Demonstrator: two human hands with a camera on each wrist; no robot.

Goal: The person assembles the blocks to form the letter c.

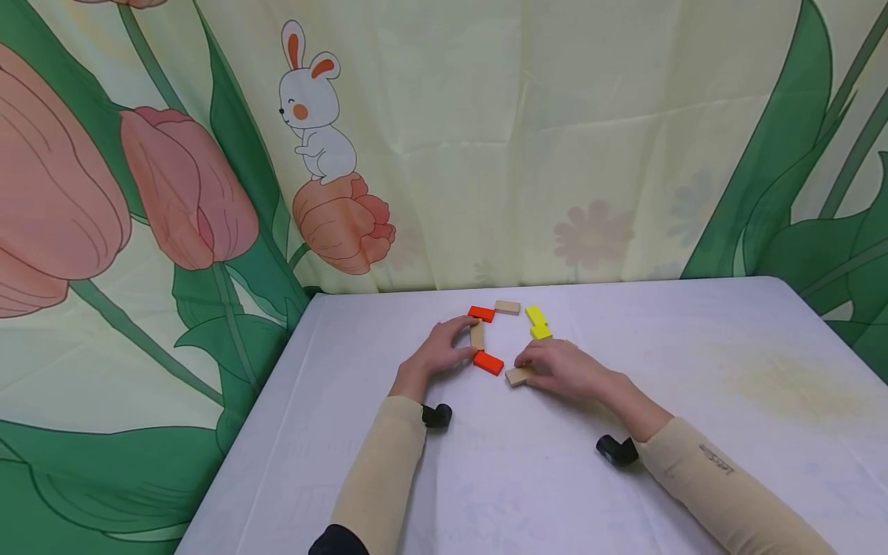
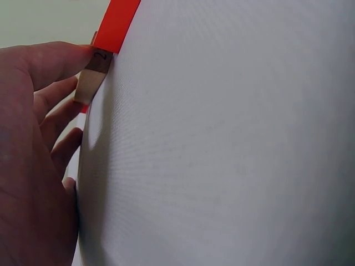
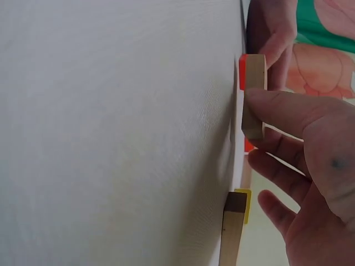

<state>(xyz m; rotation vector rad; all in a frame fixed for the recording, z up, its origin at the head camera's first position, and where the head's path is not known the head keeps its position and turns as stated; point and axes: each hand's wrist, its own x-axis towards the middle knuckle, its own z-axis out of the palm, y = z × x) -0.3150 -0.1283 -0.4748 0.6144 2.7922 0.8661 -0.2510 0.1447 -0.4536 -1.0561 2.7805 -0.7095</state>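
Note:
My left hand (image 1: pixel 440 347) spans an upright-lying wooden block (image 1: pixel 477 336), its thumb at the near end and fingers at the far end. In the left wrist view a dark "2" marks that block (image 2: pixel 91 83). Red blocks (image 1: pixel 489 363) sit at both of its ends, the far one (image 1: pixel 482 314) being partly behind the fingertips. My right hand (image 1: pixel 565 370) pinches a plain wooden block (image 1: pixel 516 376) between thumb and fingers, just right of the near red block. In the right wrist view this block (image 3: pixel 254 72) appears in front of a red one.
Beyond, a wooden block (image 1: pixel 508 307) lies beside the far red block. Two yellow blocks (image 1: pixel 537 316) touch at the right of the ring. Another wooden block (image 3: pixel 232 230) shows low in the right wrist view. A white cloth covers the table (image 1: pixel 694 362); a printed curtain (image 1: pixel 458 154) hangs behind.

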